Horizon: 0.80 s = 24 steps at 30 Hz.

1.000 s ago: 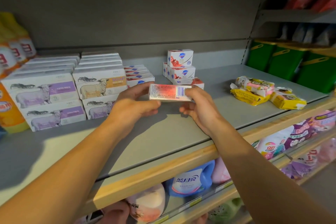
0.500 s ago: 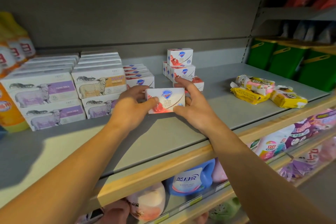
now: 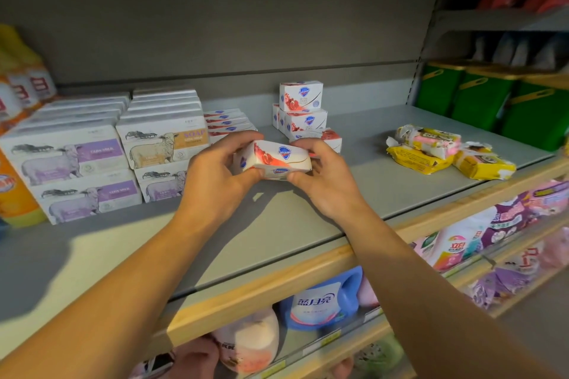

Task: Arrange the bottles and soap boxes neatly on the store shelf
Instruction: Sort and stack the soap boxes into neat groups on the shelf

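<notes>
Both hands on one soap box (image 3: 275, 159), held just above the grey shelf (image 3: 277, 224), mid-shelf, in front of the other stock. The box is white with red fruit print and a blue shield logo, tilted so the top face and front edge both show.

Left hand (image 3: 215, 177): wrapped around the box's left end, thumb under the front lower edge, fingers curled over the top-back. Closed on the box, not spread.

Right hand (image 3: 323, 181): pinching the right end, thumb at the bottom front corner, fingers (image 3: 303, 146) folded over the far side. Also closed on it. I can't tell whether the box bottom touches the shelf; there's a shadow under it, so it looks lifted.

Just behind the held box: a row of the same soap boxes lying flat (image 3: 229, 121), partly hidden by the left hand. Behind the right hand, a loose stack of matching boxes (image 3: 303, 111), the top one upright, the lowest one lying flat and touching or nearly touching the right fingertips.

Left of that: sheep-print soap cartons (image 3: 70, 169) stacked two high in rows. Far left edge: orange and yellow bottles (image 3: 18, 92). Right side of the shelf: yellow and pink wrapped packs (image 3: 446, 151), well apart from the hands.
</notes>
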Motion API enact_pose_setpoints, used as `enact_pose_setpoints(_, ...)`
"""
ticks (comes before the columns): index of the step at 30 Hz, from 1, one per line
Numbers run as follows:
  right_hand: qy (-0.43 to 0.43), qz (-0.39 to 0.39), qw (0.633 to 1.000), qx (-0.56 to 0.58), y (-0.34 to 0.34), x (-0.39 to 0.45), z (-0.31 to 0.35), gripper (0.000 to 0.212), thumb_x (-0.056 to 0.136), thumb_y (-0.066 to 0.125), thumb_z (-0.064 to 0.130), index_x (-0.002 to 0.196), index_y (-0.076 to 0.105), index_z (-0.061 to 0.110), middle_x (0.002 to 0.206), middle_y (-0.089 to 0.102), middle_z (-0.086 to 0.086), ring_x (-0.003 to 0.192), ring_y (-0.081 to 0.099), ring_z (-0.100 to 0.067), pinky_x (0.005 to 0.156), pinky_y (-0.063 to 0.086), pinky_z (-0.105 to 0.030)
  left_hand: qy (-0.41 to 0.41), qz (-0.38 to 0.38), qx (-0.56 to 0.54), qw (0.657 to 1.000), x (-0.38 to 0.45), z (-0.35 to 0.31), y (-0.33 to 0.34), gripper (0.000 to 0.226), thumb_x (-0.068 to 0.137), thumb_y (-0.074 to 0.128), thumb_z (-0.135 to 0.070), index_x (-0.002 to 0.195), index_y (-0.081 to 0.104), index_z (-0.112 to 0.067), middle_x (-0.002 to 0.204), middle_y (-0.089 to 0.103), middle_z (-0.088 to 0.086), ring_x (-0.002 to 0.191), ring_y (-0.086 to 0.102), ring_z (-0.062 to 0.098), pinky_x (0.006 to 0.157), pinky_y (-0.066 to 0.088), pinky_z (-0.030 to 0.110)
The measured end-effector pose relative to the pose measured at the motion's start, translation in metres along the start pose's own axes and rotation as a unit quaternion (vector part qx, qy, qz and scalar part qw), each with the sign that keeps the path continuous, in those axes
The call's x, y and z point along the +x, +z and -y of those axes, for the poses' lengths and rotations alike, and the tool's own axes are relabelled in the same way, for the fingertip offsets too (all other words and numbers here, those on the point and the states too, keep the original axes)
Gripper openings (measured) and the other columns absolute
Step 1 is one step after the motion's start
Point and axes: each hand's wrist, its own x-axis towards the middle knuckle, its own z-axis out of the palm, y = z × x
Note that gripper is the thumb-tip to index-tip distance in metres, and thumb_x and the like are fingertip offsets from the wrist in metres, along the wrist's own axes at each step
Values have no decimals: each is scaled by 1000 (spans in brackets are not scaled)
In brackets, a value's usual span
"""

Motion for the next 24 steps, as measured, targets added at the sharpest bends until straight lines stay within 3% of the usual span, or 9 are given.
enact_pose_setpoints(6, 6, -1, 1000, 12, 0, 0, 0, 47, 83, 70, -4, 106, 58, 35, 105, 63, 18, 90, 63, 11, 64, 53, -13, -12, -6, 7, 1000, 2, 1, -1, 55, 72, 78, 4, 112, 66, -32, 110, 70, -14, 102, 67, 6, 90, 56, 33)
enact_pose_setpoints(10, 21, -37, 998, 38, -1, 2, -1, 41, 89, 66, 2, 118, 58, 29, 114, 63, 8, 93, 66, 3, 67, 55, -17, -74, -2, 14, 997, 3, 6, -1, 45, 76, 79, -5, 113, 64, -25, 107, 72, -3, 94, 70, 9, 86, 58, 32)
enact_pose_setpoints(12, 20, -46, 999, 13, -2, 2, -3, 41, 90, 65, 3, 117, 58, 32, 112, 62, 12, 91, 66, 5, 68, 56, -17, -90, 14, 38, 995, 2, 9, 0, 41, 76, 80, -9, 109, 63, -28, 103, 72, -3, 89, 69, 1, 82, 56, 21)
enact_pose_setpoints(15, 19, -34, 998, -57, -2, 3, -6, 41, 87, 64, 0, 119, 60, 25, 122, 57, 2, 92, 63, 0, 73, 55, -14, -102, 34, 114, 988, 1, 13, 0, 38, 78, 80, -16, 111, 64, -24, 100, 70, -8, 79, 64, -10, 67, 45, 3)
enact_pose_setpoints(18, 12, -20, 995, -100, -1, 3, -7, 43, 83, 68, 0, 121, 61, 21, 127, 52, 0, 99, 60, -6, 76, 52, -11, -116, 55, 160, 979, 0, 14, -4, 40, 80, 79, -24, 117, 64, -23, 107, 71, -6, 87, 65, 2, 71, 44, 9)
enact_pose_setpoints(22, 2, -26, 997, -76, 0, 2, -5, 52, 81, 69, -2, 124, 58, 26, 129, 47, 4, 109, 59, -14, 88, 57, -33, -107, 48, 205, 972, -1, 7, -6, 55, 78, 79, -30, 129, 59, -22, 118, 69, -5, 98, 66, 12, 88, 51, 26)
enact_pose_setpoints(24, -7, -20, 996, -88, 0, 2, -4, 51, 81, 70, 0, 121, 59, 29, 130, 47, 4, 110, 58, -13, 88, 57, -31, -86, 53, 247, 964, -3, 4, -11, 53, 78, 77, -33, 127, 58, -23, 119, 68, -6, 100, 64, 14, 89, 49, 28)
